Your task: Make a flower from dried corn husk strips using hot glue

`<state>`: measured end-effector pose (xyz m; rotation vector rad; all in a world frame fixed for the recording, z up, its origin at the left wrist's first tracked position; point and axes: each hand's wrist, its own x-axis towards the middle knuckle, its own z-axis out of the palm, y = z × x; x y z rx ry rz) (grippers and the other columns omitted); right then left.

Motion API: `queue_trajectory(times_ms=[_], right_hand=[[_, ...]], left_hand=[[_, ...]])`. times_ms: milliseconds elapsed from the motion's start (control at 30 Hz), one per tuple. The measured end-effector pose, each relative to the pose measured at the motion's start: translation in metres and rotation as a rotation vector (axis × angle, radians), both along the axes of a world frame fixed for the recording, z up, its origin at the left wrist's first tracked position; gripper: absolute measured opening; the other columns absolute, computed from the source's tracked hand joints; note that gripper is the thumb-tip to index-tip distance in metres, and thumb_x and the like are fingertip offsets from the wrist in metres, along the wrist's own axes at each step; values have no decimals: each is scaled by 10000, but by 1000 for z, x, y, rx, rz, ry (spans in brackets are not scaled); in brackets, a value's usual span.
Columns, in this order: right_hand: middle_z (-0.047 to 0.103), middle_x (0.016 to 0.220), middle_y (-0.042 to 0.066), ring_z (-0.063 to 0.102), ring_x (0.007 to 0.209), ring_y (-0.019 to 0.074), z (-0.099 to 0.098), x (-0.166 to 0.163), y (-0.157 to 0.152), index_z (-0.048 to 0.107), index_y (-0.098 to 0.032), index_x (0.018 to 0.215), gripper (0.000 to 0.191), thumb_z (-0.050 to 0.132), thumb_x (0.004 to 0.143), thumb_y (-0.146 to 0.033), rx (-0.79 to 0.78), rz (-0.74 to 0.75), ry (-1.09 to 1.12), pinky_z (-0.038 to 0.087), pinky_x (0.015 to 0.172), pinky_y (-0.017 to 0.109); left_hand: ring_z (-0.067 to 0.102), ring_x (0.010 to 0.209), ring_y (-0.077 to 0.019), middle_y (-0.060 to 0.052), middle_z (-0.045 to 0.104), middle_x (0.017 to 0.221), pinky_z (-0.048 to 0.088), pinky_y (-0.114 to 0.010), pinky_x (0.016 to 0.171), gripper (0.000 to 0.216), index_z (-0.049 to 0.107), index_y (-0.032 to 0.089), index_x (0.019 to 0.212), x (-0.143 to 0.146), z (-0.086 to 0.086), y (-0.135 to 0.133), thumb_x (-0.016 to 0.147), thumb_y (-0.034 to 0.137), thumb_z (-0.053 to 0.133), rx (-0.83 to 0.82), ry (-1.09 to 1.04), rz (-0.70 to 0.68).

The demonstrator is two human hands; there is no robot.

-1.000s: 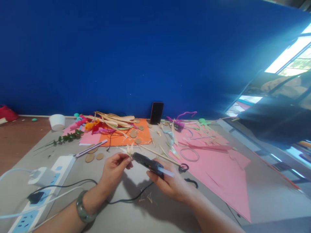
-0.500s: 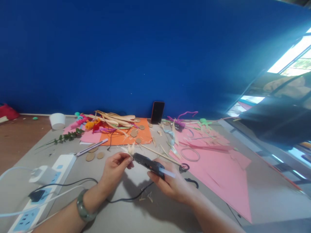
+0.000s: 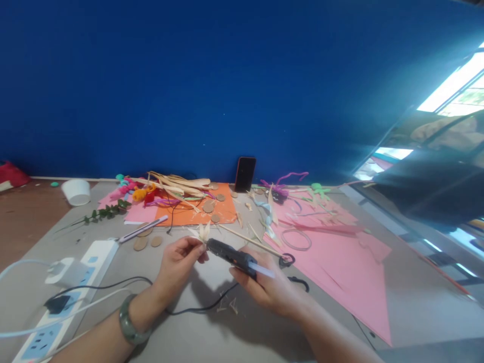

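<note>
My left hand (image 3: 177,264) pinches a small pale straw flower (image 3: 202,233) between thumb and fingers above the grey table (image 3: 212,333). My right hand (image 3: 270,287) grips a black glue gun (image 3: 232,257) with a clear glue stick poking out of its back. The gun's nozzle points left and sits against the base of the straw flower. A black cord (image 3: 196,308) runs from the gun under my left wrist. A green bangle (image 3: 128,322) circles my left wrist.
A white power strip (image 3: 71,287) with plugs lies at the left. Orange paper (image 3: 189,212) with straw strips and cardboard discs, a pink sheet (image 3: 340,257), pipe cleaners, a phone (image 3: 245,174) leaning on the blue wall and a white cup (image 3: 76,191) lie beyond.
Both hands keep nearly the same pose, with the nozzle staying at the flower. The white cup at the far left now lies further left and tilted.
</note>
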<state>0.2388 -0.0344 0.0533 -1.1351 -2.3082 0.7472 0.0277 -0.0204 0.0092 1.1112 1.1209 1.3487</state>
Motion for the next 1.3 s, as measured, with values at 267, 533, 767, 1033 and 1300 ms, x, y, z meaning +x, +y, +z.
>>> queue_trajectory(times_ms=[267, 533, 767, 1033, 1300], right_hand=[[541, 693, 16, 507, 614, 145, 0, -1, 0, 448, -203, 798, 161, 439, 933, -289, 46, 2, 20, 382, 573, 262], [537, 680, 15, 507, 605, 146, 1, -1, 0, 468, -201, 796, 164, 447, 931, -292, 47, -6, 16, 387, 571, 263], [541, 683, 19, 517, 612, 150, 4, -1, -1, 467, -200, 796, 167, 442, 931, -293, 19, -13, 0, 391, 581, 265], [528, 683, 17, 509, 612, 150, 2, -1, 0, 455, -200, 791, 179, 434, 935, -303, 39, -15, -17, 386, 582, 268], [550, 708, 18, 524, 624, 148, 1, 0, -1, 458, -199, 830, 160, 433, 937, -316, 4, 0, -27, 385, 583, 265]], left_hand=[[591, 511, -133, -30, 665, 542, 492, -242, 530, 187, 643, 141, 675, 0, 3, -1, 700, 309, 720, 4, 4, -9], [591, 499, -136, -28, 666, 533, 495, -244, 520, 194, 638, 147, 673, -1, 4, -1, 682, 316, 732, -8, -4, -1], [599, 501, -135, -25, 668, 535, 499, -241, 524, 171, 645, 146, 687, -1, 2, 0, 698, 297, 723, -4, -6, 0], [594, 511, -129, -25, 665, 541, 499, -238, 533, 155, 640, 141, 683, -1, 1, -1, 721, 275, 707, -3, 7, -22], [596, 507, -126, -16, 666, 538, 499, -235, 535, 154, 630, 139, 695, -2, 1, -1, 720, 272, 703, -5, -12, -16]])
